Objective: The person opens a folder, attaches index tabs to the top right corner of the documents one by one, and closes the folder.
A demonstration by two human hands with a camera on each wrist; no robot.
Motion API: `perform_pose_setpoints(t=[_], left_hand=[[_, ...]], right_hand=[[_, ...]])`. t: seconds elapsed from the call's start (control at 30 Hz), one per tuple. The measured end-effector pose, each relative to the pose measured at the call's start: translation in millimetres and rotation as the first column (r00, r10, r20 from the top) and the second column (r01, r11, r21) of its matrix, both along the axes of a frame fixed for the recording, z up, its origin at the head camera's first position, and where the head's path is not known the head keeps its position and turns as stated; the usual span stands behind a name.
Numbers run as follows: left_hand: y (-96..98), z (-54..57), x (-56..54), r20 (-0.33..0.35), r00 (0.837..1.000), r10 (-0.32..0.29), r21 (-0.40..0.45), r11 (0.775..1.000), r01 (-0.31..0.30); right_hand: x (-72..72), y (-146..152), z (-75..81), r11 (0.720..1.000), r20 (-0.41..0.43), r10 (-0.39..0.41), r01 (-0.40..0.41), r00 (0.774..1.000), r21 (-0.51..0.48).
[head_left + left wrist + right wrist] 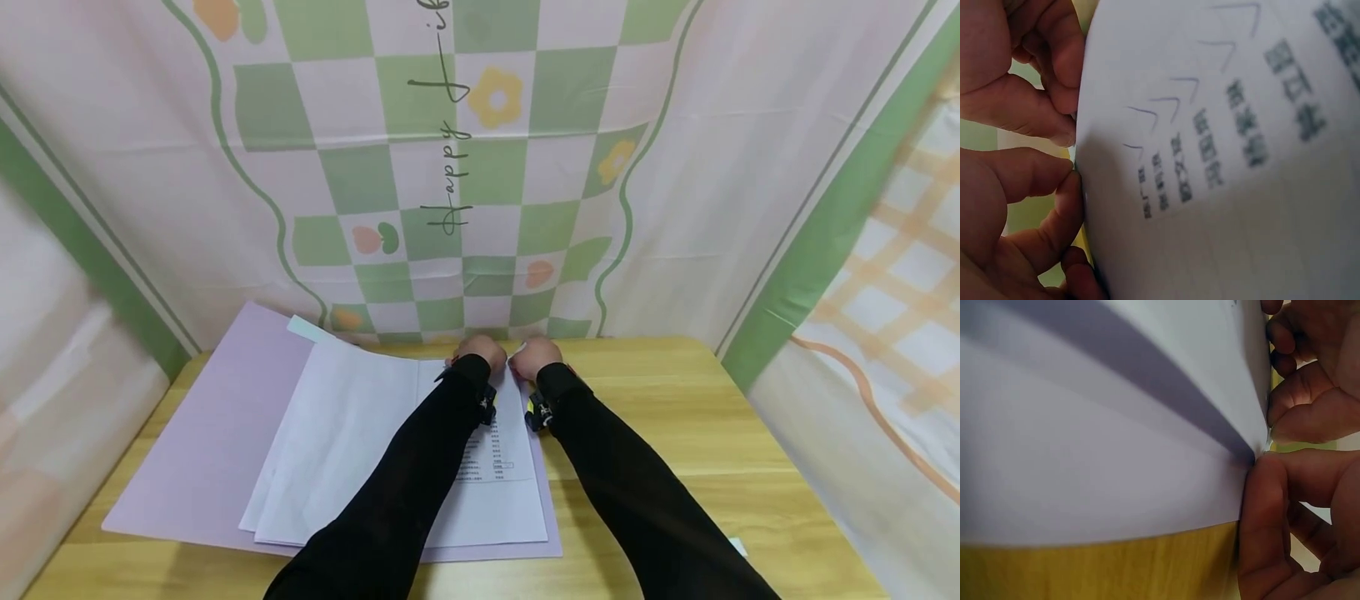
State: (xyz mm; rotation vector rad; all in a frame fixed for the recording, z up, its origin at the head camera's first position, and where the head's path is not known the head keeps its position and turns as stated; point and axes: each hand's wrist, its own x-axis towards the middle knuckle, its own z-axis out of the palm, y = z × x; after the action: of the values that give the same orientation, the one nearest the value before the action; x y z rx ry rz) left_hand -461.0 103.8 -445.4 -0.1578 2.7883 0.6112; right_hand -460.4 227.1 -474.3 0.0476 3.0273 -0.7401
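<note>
A stack of white printed papers (337, 442) lies on an open lavender folder (202, 450). At the far edge of the stack, near its right corner, my left hand (483, 352) pinches the paper edge between thumb and finger. Close beside it, my right hand (536, 357) pinches the same edge where sheet and folder meet. The fingertips almost touch in the left wrist view, beside a page (1260, 212) with printed characters and pen ticks. In the right wrist view the white sheet (1210, 356) is lifted a little off the lavender folder cover (1097, 469). What lies under the fingertips is hidden.
The folder rests on a wooden table (660, 433). A pale green strip (303, 327) shows at the papers' upper left. A patterned curtain (420, 175) hangs right behind the table's far edge. A small pale scrap (738, 547) lies at the right, near the sleeve.
</note>
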Motion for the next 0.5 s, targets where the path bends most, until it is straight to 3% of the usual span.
perform_pose_setpoints(t=[0.07, 0.23, 0.27, 0.37, 0.47, 0.5], left_hand=[[0.1, 1.0, 0.9, 0.004, 0.999, 0.035, 0.021, 0.999, -0.035], [1.5, -0.7, -2.4, 0.028, 0.999, 0.043, 0.006, 0.999, -0.043], [1.7, -2.5, -4.6, 0.034, 0.998, 0.044, 0.006, 0.999, -0.045], [-0.3, -3.6, -4.2, 0.034, 0.999, 0.021, 0.004, 1.000, -0.021], [-2.0, -4.9, -4.6, 0.048, 0.999, -0.023, -0.003, 1.000, 0.023], [-2.4, -3.3, -2.6, 0.050, 0.998, -0.038, -0.010, 0.999, 0.038]], right_hand=[[-1.6, 0.0, -1.7, 1.000, 0.001, -0.006, 0.006, 1.000, -0.007], [-8.0, 2.7, -8.2, 0.995, 0.016, -0.050, 0.051, 0.999, -0.080], [-9.1, 3.0, -8.9, 0.989, 0.038, -0.065, 0.069, 0.997, -0.133], [-9.5, 1.9, -7.8, 0.937, 0.140, -0.100, 0.141, 0.985, -0.319], [-9.2, 0.6, -6.5, 0.859, 0.227, -0.135, 0.228, 0.964, -0.459], [-9.7, 0.6, -6.6, 0.852, 0.239, -0.137, 0.238, 0.961, -0.467]])
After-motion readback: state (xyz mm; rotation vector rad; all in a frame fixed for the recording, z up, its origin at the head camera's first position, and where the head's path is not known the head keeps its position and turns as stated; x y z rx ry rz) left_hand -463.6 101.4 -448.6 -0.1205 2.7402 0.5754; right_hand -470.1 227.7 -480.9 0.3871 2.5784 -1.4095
